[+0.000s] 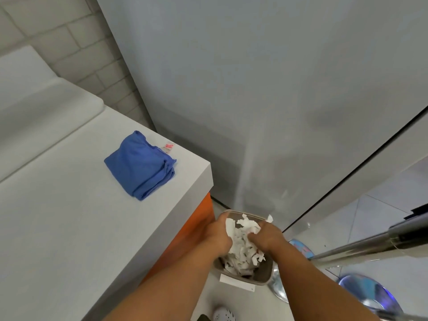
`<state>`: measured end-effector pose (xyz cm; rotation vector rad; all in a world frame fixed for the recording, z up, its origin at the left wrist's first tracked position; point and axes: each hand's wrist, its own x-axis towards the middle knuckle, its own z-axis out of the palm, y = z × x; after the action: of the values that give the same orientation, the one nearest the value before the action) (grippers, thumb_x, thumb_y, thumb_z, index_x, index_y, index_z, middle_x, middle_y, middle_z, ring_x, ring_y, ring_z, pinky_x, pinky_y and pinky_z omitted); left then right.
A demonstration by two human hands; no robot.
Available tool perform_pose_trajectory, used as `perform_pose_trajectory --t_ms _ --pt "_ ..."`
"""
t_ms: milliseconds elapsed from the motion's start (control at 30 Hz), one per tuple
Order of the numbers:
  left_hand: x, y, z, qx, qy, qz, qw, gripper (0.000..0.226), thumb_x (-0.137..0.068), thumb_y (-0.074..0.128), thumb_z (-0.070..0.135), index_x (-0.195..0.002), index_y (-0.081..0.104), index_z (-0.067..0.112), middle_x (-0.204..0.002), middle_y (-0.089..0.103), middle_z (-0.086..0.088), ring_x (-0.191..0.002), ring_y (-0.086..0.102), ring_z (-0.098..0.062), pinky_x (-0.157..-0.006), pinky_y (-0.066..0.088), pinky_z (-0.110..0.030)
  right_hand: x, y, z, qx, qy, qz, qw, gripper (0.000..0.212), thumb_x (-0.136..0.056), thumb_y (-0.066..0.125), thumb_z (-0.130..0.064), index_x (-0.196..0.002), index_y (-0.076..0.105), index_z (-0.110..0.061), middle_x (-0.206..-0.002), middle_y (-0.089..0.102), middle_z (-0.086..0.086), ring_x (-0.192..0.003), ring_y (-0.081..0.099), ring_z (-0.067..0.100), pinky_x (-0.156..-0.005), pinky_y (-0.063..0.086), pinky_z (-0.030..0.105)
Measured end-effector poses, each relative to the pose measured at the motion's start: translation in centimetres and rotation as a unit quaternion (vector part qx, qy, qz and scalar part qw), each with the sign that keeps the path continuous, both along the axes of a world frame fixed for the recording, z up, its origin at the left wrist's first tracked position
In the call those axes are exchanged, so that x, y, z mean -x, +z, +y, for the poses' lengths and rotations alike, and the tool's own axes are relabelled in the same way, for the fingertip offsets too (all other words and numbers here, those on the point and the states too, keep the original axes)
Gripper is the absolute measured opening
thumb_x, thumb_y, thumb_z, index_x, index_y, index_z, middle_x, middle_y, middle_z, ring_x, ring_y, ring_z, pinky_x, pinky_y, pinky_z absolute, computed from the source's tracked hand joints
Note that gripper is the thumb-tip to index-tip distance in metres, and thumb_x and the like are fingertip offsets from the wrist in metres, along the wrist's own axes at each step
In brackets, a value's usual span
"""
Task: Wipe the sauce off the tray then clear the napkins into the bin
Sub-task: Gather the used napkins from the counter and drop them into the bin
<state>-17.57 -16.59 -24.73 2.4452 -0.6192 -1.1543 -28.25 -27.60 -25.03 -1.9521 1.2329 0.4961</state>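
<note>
A small grey-brown bin (261,278) stands on the floor beside the counter's orange side. A bundle of crumpled white napkins (243,242) is pressed between my left hand (217,236) and my right hand (266,236), right over the bin's mouth. More white napkins (238,266) lie inside the bin below the bundle. A folded blue cloth (141,165) lies on the white counter (69,216) near its corner. The tray is not in view.
A tall grey fridge wall (254,89) rises just behind the bin. A metal pole (361,249) slants in from the right. Shiny round stool bases (368,290) sit on the floor at the lower right. A white shoe (223,315) is at the bottom.
</note>
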Motion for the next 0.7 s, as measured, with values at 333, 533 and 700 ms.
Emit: perform_pose_trajectory --t_ms 333,533,700 --pt "-0.2 0.4 0.7 0.014 -0.02 0.036 0.999 0.062 -0.085 0.043 0.006 -0.138 0.042 0.036 -0.138 0.05 -0.004 -0.12 0.052 -0.025 -0.1 0.047 -0.037 -1.0 2.0 0.8 0.029 -0.038 -0.072 0.996 0.021 -0.09 0.056 -0.02 -0.109 0.066 -0.021 -0.111 0.069 0.004 -0.086 0.061 0.015 -0.068 0.044 0.016" --pt "1.9 11.1 2.7 0.18 -0.024 -0.043 0.982 0.038 -0.092 0.045 0.01 -0.127 0.054 0.023 -0.118 0.06 0.001 -0.105 0.058 -0.015 -0.089 0.047 -0.025 -2.3 10.0 3.3 0.134 -0.127 -0.322 0.929 0.021 -0.095 0.055 -0.023 -0.077 0.055 -0.011 -0.06 0.051 -0.005 -0.057 0.048 0.01 -0.049 0.034 0.01" --pt "1.1 19.4 10.2 0.294 0.04 -0.128 0.946 0.019 -0.092 0.053 0.018 -0.107 0.06 0.028 -0.099 0.062 0.013 -0.089 0.059 -0.001 -0.079 0.049 -0.012 -4.5 17.1 9.2 0.118 -0.029 -0.467 0.876 0.028 -0.094 0.055 -0.023 -0.067 0.05 -0.019 -0.054 0.049 -0.005 -0.052 0.045 0.005 -0.052 0.038 0.013"
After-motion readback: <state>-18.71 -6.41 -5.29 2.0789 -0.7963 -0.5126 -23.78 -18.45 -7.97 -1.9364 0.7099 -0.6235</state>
